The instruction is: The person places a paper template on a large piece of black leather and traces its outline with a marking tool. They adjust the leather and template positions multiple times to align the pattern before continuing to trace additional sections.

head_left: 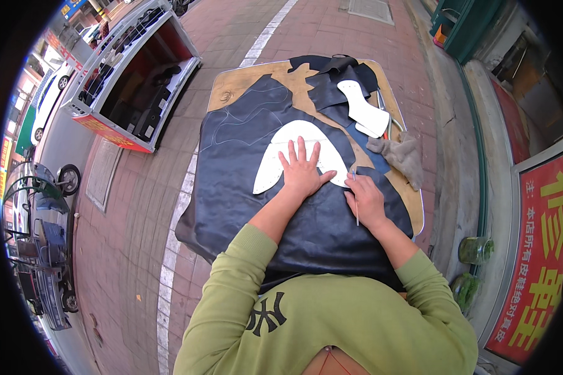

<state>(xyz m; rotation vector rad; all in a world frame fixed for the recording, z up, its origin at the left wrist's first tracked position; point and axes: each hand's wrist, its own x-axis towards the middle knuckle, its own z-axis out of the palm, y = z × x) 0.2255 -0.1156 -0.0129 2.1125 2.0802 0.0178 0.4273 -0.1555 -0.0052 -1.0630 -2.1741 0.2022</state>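
A white curved pattern piece (297,131), arched like a horseshoe with small holes along it, lies on a large black leather sheet (231,187). My left hand (302,172) presses flat on the pattern with its fingers spread. At the pattern's right lower tip, my right hand (368,199) grips a slim pale pen (357,214), its upper end pointing away from me. Thin pale outlines run across the leather at the left. Another white pattern (364,107), narrow-waisted, rests farther right on dark leather scraps (325,94).
The leather drapes over the near edge of a wooden tabletop (413,206). A grey cloth (401,157) and red-handled tools (386,130) lie at its right. A shoe cart (150,75) stands at the far left, jars (475,250) and a red sign (532,269) at the right.
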